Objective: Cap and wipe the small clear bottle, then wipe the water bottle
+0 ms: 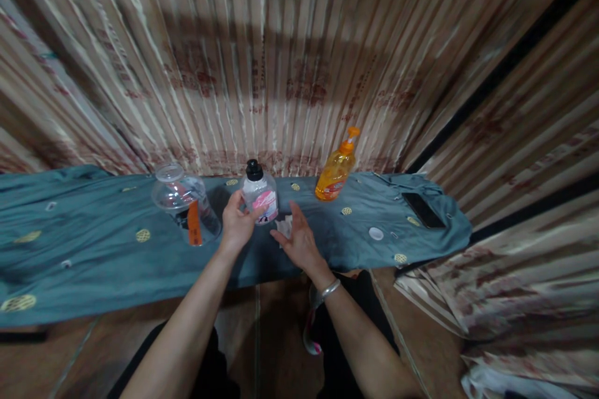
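The clear plastic bottle (266,190) with a black cap (254,169) and pink label is in the middle of the cloth-covered table (116,280), the left hand (238,221) clasped round its lower left side. It looks light, smooth-walled and fairly stiff, perhaps slippery if wet; the body below the shoulder seems the surest hold. Its fill level is unclear. Just right, the right hand (302,240) is spread, thumb and fingers apart, by a crumpled white scrap (284,225); contact is uncertain. Left stands a clear plastic container (180,190) with an orange label, no contents discernible; right and farther, an orange pump bottle (334,171) holds amber liquid.
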Demonstrator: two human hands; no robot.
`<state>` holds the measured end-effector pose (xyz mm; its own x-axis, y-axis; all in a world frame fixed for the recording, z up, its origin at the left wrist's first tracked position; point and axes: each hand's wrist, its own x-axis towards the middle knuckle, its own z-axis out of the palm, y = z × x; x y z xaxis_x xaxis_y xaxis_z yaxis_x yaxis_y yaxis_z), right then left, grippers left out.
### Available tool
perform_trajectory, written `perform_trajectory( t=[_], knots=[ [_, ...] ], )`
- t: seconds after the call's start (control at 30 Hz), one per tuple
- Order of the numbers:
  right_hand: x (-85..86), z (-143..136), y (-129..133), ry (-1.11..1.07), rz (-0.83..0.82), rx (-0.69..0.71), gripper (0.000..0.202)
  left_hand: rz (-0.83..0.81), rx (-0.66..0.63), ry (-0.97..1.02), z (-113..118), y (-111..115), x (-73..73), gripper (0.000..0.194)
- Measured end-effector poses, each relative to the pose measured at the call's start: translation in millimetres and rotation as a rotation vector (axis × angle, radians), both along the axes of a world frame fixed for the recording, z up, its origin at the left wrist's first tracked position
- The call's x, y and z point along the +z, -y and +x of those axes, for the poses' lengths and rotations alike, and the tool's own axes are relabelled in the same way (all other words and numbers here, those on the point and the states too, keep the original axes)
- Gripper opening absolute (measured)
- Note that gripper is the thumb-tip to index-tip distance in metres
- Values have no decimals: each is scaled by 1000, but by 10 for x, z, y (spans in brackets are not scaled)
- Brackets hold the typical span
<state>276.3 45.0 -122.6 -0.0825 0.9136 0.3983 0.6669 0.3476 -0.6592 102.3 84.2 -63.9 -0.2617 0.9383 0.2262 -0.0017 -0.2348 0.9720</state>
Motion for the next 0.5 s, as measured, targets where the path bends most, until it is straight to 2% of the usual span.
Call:
perform_trajectory(
  t=[0.17, 0.3, 0.5],
  knots=[
    [21, 16, -5, -156, 8, -53, 120, -36, -131, -4, 268, 114, -45, 58],
    [54, 224, 47, -198, 2, -112, 117, -73, -221, -62, 666, 116, -139, 54],
    [104, 703, -30, -210, -49, -325, 112, -47, -334, -188, 1284, -76, -249, 44]
  ],
)
